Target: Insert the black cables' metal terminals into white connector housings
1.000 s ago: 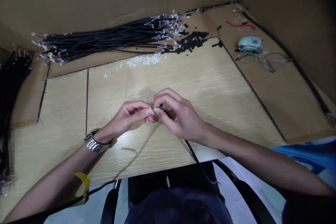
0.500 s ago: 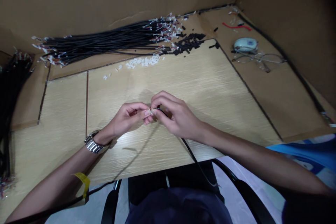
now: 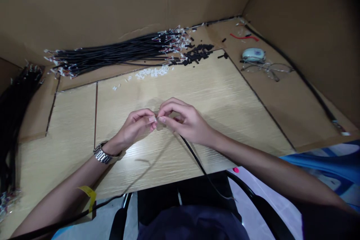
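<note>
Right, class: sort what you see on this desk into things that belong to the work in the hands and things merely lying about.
In the work:
left hand and right hand, pinching the end of a black cable
bundle of black cables
white connector pieces
black sleeve pieces

Lying about:
eyeglasses
pale oval gadget
red wire scrap

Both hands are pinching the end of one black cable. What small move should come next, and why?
Probably a short push of the fingertips together. The left hand and right hand meet at the end of the black cable, which trails off the table edge. What sits between the fingertips is too small to make out.
</note>
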### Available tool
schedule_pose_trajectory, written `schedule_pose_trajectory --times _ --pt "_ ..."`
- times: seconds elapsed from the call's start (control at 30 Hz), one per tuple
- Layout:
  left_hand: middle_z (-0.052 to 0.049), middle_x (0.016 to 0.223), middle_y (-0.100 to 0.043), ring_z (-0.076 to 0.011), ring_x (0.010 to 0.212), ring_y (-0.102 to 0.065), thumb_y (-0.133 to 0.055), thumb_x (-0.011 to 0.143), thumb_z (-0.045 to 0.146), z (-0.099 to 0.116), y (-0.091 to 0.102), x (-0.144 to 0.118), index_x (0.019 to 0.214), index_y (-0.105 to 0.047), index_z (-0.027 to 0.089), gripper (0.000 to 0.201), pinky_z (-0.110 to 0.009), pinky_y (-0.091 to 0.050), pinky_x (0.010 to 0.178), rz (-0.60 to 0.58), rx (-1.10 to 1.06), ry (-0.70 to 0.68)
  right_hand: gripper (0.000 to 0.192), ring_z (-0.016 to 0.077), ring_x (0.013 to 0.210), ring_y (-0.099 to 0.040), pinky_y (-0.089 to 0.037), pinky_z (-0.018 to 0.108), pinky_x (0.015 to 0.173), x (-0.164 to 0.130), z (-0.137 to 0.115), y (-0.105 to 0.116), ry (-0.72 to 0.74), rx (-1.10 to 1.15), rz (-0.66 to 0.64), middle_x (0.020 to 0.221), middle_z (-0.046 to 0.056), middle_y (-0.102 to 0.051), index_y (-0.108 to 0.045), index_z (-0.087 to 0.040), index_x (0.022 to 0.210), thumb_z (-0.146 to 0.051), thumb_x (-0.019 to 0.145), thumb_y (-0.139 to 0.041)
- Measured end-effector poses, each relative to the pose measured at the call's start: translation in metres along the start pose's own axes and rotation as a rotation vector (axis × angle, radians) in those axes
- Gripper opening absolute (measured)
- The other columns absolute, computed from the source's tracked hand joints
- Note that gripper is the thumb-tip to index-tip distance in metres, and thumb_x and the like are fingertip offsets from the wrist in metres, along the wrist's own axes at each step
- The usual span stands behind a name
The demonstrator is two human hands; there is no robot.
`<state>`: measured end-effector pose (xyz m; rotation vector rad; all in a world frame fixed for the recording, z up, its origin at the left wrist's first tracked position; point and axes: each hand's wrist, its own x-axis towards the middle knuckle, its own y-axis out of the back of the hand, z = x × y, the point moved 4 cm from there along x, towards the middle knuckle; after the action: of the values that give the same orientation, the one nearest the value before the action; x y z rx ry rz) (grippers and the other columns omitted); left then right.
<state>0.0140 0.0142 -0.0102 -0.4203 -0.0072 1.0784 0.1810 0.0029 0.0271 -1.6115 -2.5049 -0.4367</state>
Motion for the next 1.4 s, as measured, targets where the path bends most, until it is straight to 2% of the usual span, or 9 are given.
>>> schedule_pose_trajectory --times 0.23,0.4,0.6,0.8,1.03,1.17,1.4 --pt "-0.003 0.07 -0.066 -0.01 0.064 -0.058 -0.073 0.084 0.028 -0.002 0.001 0.0 0.081 -0.073 0.014 0.014 -0.022 -0.045 0.063 -0.058 -0.013 0.011 0.005 0.0148 0.085 -0.058 -0.045 0.021 0.053 0.002 0.003 0.0 0.024 -0.058 -0.062 0.097 0.005 -0.057 -0.061 -0.019 0.093 -0.022 0.09 -0.062" --pt "-0.003 0.069 -0.067 -0.0105 0.063 -0.058 -0.073 0.084 0.027 -0.001 0.0 0.0 0.08 -0.073 0.013 0.014 -0.022 -0.046 0.062 -0.078 0.021 0.02 0.003 0.0148 0.083 -0.056 -0.045 0.023 0.057 0.001 0.0 -0.001 0.098 -0.155 -0.107 0.099 0.006 -0.056 -0.058 -0.02 0.095 -0.02 0.092 -0.057" --pt "-0.002 0.07 -0.067 -0.0095 0.064 -0.059 -0.072 0.086 0.026 0.001 -0.002 0.0 0.08 -0.073 0.013 0.014 -0.021 -0.047 0.064 -0.102 0.015 0.004 0.004 0.0152 0.087 -0.057 -0.046 0.025 0.065 0.002 -0.004 0.001 0.121 -0.236 -0.152 0.098 0.006 -0.056 -0.057 -0.018 0.093 -0.019 0.094 -0.053" --pt "-0.001 0.07 -0.067 -0.0081 0.064 -0.058 -0.07 0.087 0.027 0.002 0.0 -0.001 0.081 -0.072 0.014 0.014 -0.019 -0.046 0.064 -0.112 0.078 0.015 0.008 0.0143 0.086 -0.059 -0.047 0.026 0.068 0.0 -0.009 0.0 0.172 -0.458 -0.196 0.103 0.008 -0.058 -0.056 -0.016 0.096 -0.019 0.096 -0.048" --pt "0.0 0.069 -0.065 -0.0084 0.063 -0.057 -0.069 0.088 0.026 0.005 0.0 -0.003 0.079 -0.072 0.015 0.014 -0.019 -0.046 0.064 -0.149 0.137 0.035 0.012 0.0137 0.082 -0.065 -0.039 0.022 0.049 -0.004 -0.015 -0.004 0.289 -0.825 -0.2 0.103 0.007 -0.064 -0.056 -0.015 0.1 -0.017 0.098 -0.044" --pt "-0.001 0.068 -0.065 -0.0085 0.062 -0.057 -0.069 0.087 0.024 0.003 0.0 -0.001 0.079 -0.072 0.015 0.013 -0.02 -0.045 0.062 -0.161 0.105 0.044 0.015 0.0124 0.079 -0.066 -0.033 0.022 0.044 -0.006 -0.017 -0.005 0.354 -0.909 -0.187 0.103 0.006 -0.065 -0.055 -0.014 0.1 -0.015 0.099 -0.04" --pt "0.0 0.066 -0.064 -0.0082 0.059 -0.056 -0.069 0.087 0.022 0.004 0.001 -0.002 0.078 -0.072 0.015 0.012 -0.02 -0.046 0.061 -0.173 0.092 0.062 0.015 0.0113 0.074 -0.064 -0.03 0.023 0.043 -0.008 -0.017 -0.006 0.379 -0.991 -0.218 0.105 0.006 -0.066 -0.054 -0.014 0.103 -0.013 0.099 -0.039"
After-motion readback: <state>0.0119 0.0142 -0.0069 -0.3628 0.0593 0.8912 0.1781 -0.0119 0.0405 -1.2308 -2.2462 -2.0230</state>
